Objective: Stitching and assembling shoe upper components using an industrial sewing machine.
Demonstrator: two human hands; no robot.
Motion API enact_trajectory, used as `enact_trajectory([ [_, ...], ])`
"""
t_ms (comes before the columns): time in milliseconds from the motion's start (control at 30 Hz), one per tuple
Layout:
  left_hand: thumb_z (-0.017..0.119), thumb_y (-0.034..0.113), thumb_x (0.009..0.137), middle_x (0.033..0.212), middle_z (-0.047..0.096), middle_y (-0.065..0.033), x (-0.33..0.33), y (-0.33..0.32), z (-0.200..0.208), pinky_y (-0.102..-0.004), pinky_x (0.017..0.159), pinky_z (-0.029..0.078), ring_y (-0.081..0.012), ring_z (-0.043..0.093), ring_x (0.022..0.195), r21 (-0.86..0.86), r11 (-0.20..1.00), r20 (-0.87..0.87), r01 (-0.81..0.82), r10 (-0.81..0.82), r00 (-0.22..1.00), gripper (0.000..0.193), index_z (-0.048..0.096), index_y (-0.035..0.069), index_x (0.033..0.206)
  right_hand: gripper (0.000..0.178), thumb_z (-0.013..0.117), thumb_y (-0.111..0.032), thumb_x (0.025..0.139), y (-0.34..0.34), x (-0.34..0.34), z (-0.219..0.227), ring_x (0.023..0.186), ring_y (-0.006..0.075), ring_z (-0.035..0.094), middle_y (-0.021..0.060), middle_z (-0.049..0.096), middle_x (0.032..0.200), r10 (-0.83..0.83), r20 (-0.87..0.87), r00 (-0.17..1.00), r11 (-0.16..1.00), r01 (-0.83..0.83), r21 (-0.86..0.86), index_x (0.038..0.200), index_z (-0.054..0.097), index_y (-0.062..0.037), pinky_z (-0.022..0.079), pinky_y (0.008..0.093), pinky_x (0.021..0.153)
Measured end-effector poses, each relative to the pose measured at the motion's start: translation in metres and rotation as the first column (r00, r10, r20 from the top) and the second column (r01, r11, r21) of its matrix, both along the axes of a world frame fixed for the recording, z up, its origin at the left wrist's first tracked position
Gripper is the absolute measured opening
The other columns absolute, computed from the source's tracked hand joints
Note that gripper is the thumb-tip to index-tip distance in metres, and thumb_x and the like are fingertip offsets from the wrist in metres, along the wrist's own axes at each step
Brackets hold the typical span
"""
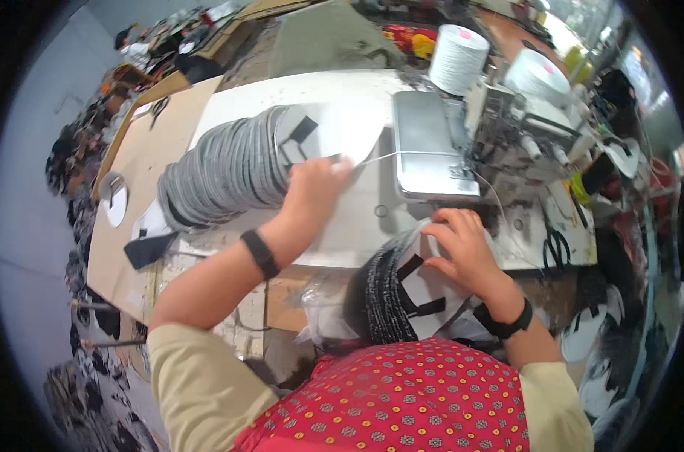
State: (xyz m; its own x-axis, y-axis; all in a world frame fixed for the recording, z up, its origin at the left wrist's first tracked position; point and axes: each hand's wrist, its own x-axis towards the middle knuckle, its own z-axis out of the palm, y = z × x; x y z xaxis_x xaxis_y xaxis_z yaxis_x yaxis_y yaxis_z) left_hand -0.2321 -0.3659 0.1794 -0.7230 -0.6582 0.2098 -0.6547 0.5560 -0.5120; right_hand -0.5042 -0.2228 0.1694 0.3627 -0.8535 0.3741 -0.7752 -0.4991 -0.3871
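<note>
Your left hand (317, 190) is in the centre of the frame, its fingers curled together beside the white end face of a row of grey-edged fabric pieces (221, 169). A taut white thread (413, 153) runs from near your fingertips toward the sewing machine (500, 120); blur at the tips means I cannot tell whether you are pinching it. Your right hand (464, 248), right of centre, is released, thumb and fingers parted and resting against the pale front face of a dark-edged stack of fabric pieces (387, 290), which has black patches on that face and sits at the table's near edge, lower middle.

You wear a black wristband on each forearm. The grey-edged row lies along the white tabletop (323, 245), left of centre. A silver metal plate (426, 135) is at the machine's left. Two white thread cones (459, 60) stand at upper right, black-handled scissors (557, 247) lie at the right, and smaller scissors (158, 111) lie at upper left.
</note>
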Motion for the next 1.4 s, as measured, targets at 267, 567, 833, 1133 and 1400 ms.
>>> enact_trajectory([
  [267, 0.056, 0.013, 0.085, 0.072, 0.066, -0.0039, 0.032, 0.002, -0.01, -0.0382, 0.057, 0.045, -0.0219, 0.065, 0.06, 0.213, 0.947, 0.132, -0.241, 0.217, 0.967, 0.046, 0.056, 0.016, 0.131, 0.02, 0.069, -0.007, 0.071, 0.03, -0.025, 0.069, 0.103, 0.0269, 0.059, 0.0118, 0.059, 0.104, 0.112, -0.041, 0.993, 0.994, -0.113, -0.011, 0.086, 0.056, -0.0069, 0.047, 0.0376, 0.087],
  [567, 0.064, 0.016, 0.087, 0.064, 0.057, -0.0085, -0.04, 0.034, -0.009, -0.0344, 0.051, 0.038, -0.0243, 0.049, 0.052, 0.585, 0.772, -0.642, 0.246, 0.256, 0.722, 0.017, 0.059, 0.005, 0.075, 0.023, 0.058, -0.006, 0.093, 0.006, -0.059, 0.057, 0.079, 0.0089, 0.063, 0.0064, 0.066, 0.094, -0.429, 0.877, 0.216, 0.82, -0.314, 0.478, 0.115, 0.059, 0.0005, 0.051, 0.0226, 0.068],
  [833, 0.038, 0.042, 0.103, 0.112, 0.063, -0.0108, -0.093, 0.011, 0.028, -0.0307, 0.089, 0.048, -0.0207, 0.062, 0.099, -0.04, 0.252, -0.437, 0.967, 0.866, -0.244, 0.053, 0.052, 0.0, 0.132, 0.019, 0.058, -0.011, 0.094, -0.043, -0.024, 0.02, 0.071, 0.0066, 0.061, 0.0047, 0.07, 0.083, -0.503, 0.828, 0.248, 0.864, 0.152, 0.48, 0.102, 0.068, 0.0029, 0.048, 0.0244, 0.062],
  [1133, 0.065, 0.021, 0.094, 0.083, 0.063, 0.0016, -0.095, -0.043, 0.009, -0.0215, 0.064, 0.045, -0.0069, 0.058, 0.071, 0.386, 0.57, -0.587, 0.725, 0.758, -0.283, 0.015, 0.064, 0.007, 0.088, 0.019, 0.066, -0.013, 0.088, -0.018, -0.014, -0.007, 0.071, 0.0285, 0.066, 0.0138, 0.066, 0.082, -0.237, 0.383, 0.893, 0.912, 0.34, -0.228, 0.105, 0.063, -0.0054, 0.052, 0.0356, 0.06],
  [1400, 0.053, 0.029, 0.099, 0.08, 0.068, -0.0157, -0.049, 0.047, 0.042, -0.0266, 0.045, 0.038, -0.0149, 0.051, 0.048, 0.68, -0.089, -0.278, 0.728, 0.887, 0.368, 0.036, 0.063, -0.004, 0.108, 0.026, 0.074, -0.004, 0.072, -0.019, -0.023, 0.01, 0.077, 0.0293, 0.063, 0.0067, 0.057, 0.091, -0.401, 0.329, 0.855, 0.855, 0.478, -0.2, 0.095, 0.062, -0.0069, 0.05, 0.04, 0.061],
])
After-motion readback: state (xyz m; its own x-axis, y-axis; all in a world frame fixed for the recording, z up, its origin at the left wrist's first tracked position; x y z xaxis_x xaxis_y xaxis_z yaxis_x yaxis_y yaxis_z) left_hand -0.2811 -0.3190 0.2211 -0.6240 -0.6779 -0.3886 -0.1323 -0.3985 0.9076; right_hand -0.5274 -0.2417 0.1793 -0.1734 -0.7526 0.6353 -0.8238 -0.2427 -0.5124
